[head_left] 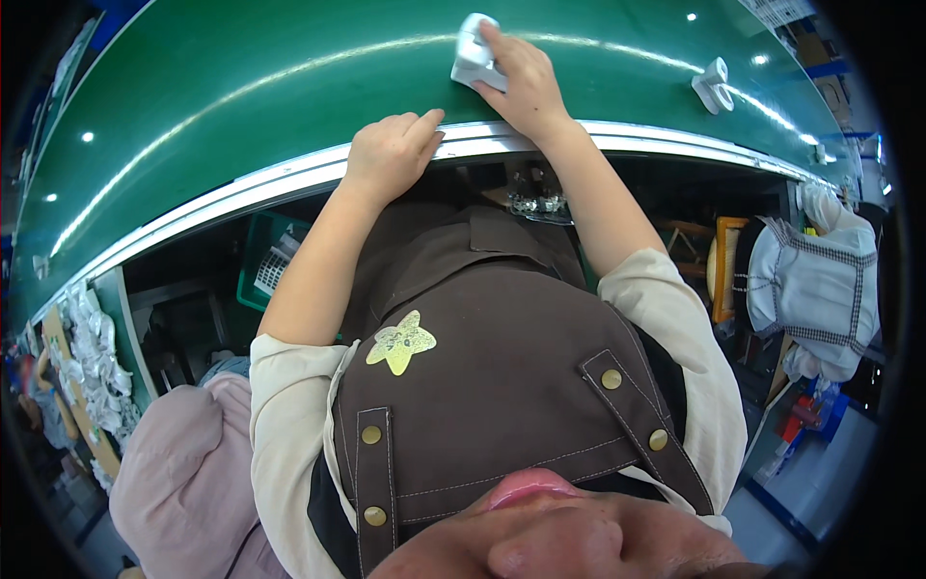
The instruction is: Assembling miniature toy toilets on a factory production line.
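Note:
My right hand [529, 85] grips a white moulded piece [473, 56] with a rounded upper end and a wider foot, thumb and fingers closed on its right side. That piece stands tilted over the green tabletop [318, 96], a little beyond the metal front edge. Left of it, my left hand [394, 154] rests at this edge with its fingers curled in. Whatever those fingers hold, if anything, is hidden. Farther right on the tabletop stands a second white piece [713, 87] with a looped shape, apart from both hands.
A metal rail [280, 183] runs along the table's front. Under it, a green basket [253, 261] holds a white grid-like item. At the right stands a chair with a pale, checker-trimmed cover [820, 280]. White bagged material [96, 367] lies at the left, near a pink garment [188, 463].

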The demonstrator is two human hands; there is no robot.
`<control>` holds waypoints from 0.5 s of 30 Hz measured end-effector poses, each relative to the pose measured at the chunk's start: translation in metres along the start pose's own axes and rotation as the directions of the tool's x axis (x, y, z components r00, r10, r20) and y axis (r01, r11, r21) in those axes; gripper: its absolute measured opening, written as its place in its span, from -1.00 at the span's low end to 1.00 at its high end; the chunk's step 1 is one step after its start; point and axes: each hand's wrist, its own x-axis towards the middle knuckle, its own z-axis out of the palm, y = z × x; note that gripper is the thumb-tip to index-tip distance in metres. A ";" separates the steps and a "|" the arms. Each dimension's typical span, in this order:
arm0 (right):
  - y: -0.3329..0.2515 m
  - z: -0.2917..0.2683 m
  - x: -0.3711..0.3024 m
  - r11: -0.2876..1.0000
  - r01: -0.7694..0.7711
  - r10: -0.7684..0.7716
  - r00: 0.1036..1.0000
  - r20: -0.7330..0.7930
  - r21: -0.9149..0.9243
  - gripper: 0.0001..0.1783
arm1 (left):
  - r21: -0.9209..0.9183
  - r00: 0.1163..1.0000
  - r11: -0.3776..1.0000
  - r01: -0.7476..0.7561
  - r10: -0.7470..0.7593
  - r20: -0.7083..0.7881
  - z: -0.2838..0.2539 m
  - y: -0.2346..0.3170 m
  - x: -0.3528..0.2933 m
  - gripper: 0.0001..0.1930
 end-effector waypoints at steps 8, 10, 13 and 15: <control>-0.008 -0.034 -0.002 0.982 -0.016 0.027 0.998 0.054 -0.190 -0.19 | 0.007 0.999 0.999 -0.041 0.041 0.019 -0.001 0.001 0.002 -0.83; -0.002 -0.052 -0.017 0.990 -0.024 0.010 0.995 -0.102 -0.137 -0.31 | 0.062 0.999 0.997 -0.042 0.041 0.012 -0.002 0.002 0.001 -0.84; 0.002 -0.074 -0.081 0.989 -0.114 0.076 0.935 -0.345 -0.091 -0.59 | 0.064 0.999 0.997 -0.054 0.053 0.011 -0.001 0.002 0.002 -0.85; -0.005 -0.093 -0.130 0.972 -0.212 0.174 0.940 -0.295 -0.104 -0.70 | 0.069 0.998 0.996 -0.055 0.055 0.011 0.000 0.002 0.003 -0.85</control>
